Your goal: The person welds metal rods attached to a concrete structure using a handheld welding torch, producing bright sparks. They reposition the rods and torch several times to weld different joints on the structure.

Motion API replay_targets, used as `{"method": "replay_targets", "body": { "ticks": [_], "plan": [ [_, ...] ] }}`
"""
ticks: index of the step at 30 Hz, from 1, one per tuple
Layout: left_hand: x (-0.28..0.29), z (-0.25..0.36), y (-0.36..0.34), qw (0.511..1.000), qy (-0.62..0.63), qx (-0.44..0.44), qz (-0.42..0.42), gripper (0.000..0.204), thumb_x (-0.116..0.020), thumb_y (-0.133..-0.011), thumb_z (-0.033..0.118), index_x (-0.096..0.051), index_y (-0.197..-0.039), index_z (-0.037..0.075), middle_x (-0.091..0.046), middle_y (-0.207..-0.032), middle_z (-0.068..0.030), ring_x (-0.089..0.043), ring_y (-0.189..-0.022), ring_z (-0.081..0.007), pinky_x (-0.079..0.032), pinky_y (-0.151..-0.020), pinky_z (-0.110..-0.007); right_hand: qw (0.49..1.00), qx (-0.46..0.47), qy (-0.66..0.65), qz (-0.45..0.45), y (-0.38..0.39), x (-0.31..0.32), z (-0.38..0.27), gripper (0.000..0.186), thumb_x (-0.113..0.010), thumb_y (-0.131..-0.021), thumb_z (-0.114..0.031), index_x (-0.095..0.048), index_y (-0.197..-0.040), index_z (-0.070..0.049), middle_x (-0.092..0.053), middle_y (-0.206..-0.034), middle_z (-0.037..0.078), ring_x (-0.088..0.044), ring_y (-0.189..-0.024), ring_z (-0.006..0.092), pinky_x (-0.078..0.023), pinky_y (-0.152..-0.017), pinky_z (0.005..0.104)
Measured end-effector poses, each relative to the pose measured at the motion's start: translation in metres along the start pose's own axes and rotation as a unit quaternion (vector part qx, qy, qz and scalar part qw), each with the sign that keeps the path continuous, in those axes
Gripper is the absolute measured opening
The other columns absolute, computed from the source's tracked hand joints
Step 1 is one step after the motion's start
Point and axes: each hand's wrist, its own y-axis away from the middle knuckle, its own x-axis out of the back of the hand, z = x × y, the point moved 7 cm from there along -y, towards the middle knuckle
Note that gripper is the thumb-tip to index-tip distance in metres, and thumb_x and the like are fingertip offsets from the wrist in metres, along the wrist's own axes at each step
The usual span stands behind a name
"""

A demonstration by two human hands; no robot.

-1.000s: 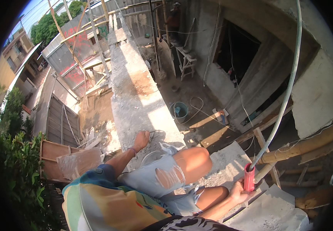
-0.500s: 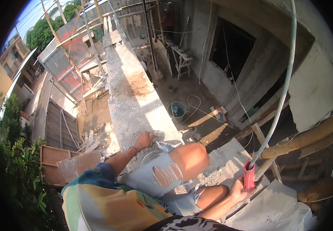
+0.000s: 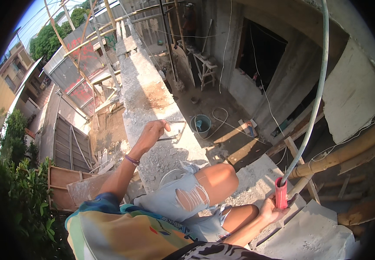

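Note:
My left hand point(image 3: 152, 131) is raised over the rough concrete ledge point(image 3: 146, 102), its fingers closed on a thin dark metal rod bent into a squared shape point(image 3: 181, 130). Part of the rod is hidden behind the hand. On the right, my right hand point(image 3: 269, 210) grips a short red tube point(image 3: 281, 194) from its lower left side. A long grey flexible pipe point(image 3: 320, 89) curves down from above, and its lower end meets the open top of the red tube. My legs in torn jeans rest across the concrete between both hands.
Below the ledge stand a bucket point(image 3: 201, 125) with a dipper in it, a hose and a wooden sawhorse point(image 3: 207, 73). Bamboo poles point(image 3: 339, 151) cross at right. A grey sheet point(image 3: 306, 236) lies beside my right hand. Shrubs and metal panels are left. Another person point(image 3: 190, 19) stands far back.
My left hand has risen from the ledge surface and moved forward and slightly left, and the bent rod now shows in its fingers. My right hand stays on the red tube.

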Motion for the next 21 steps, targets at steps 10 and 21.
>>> {"method": "replay_targets", "body": {
  "ticks": [10,21],
  "plan": [
    [0.014,0.348,0.037,0.806,0.331,-0.491,0.000,0.037,-0.040,-0.108,0.038,-0.043,-0.084,0.010,-0.022,-0.066,0.0067,-0.015,-0.051,-0.0034,-0.014,-0.045,-0.024,0.996,0.030,-0.071,-0.043,0.001,-0.012,0.010,0.055,-0.051,-0.093,-0.062,-0.067,-0.098,-0.009,-0.066,-0.079,0.009,-0.063,-0.077,0.0250,-0.054,-0.079,0.0463],
    [-0.113,0.542,0.026,0.758,0.383,-0.474,-0.234,0.036,-0.048,-0.105,0.036,-0.059,-0.085,0.008,-0.041,-0.059,0.0061,-0.035,-0.046,-0.0058,-0.026,-0.042,-0.026,0.992,0.052,-0.076,-0.083,-0.005,-0.025,0.010,0.049,-0.049,-0.095,-0.059,-0.065,-0.096,-0.013,-0.063,-0.082,0.007,-0.060,-0.077,0.0231,-0.051,-0.077,0.0409]
  ]
}}
